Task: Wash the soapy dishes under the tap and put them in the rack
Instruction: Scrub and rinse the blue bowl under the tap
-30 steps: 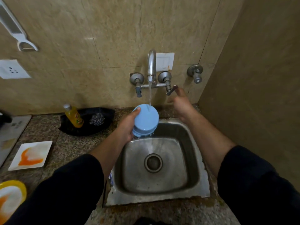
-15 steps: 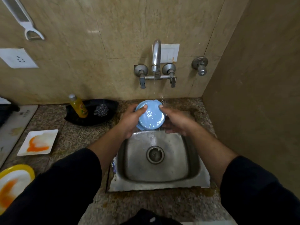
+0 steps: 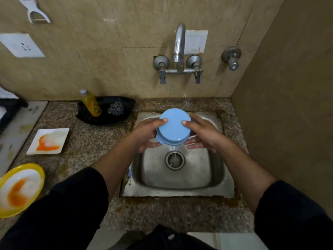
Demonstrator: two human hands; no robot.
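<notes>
A round light-blue dish (image 3: 173, 127) is held upside down over the steel sink (image 3: 214, 170), its flat base facing up. My left hand (image 3: 146, 134) grips its left side with the thumb on the base. My right hand (image 3: 201, 135) grips its right side the same way. Water runs off the dish's lower edge into the drain (image 3: 174, 160). The wall tap (image 3: 179, 51) stands above the sink and no stream comes from its spout. A soapy white square plate (image 3: 48, 141) with orange smears and a soapy yellow plate (image 3: 19, 189) lie on the counter at left.
A black tray (image 3: 106, 110) behind the sink's left corner holds a yellow soap bottle (image 3: 91, 103) and a steel scrubber (image 3: 116, 108). A side wall closes in on the right. A white board (image 3: 16, 130) lies at the far left. No rack is in view.
My right hand left the tap handle and took hold of the blue dish. The stream from the tap stopped. The dish came down lower over the sink, now in both hands.
</notes>
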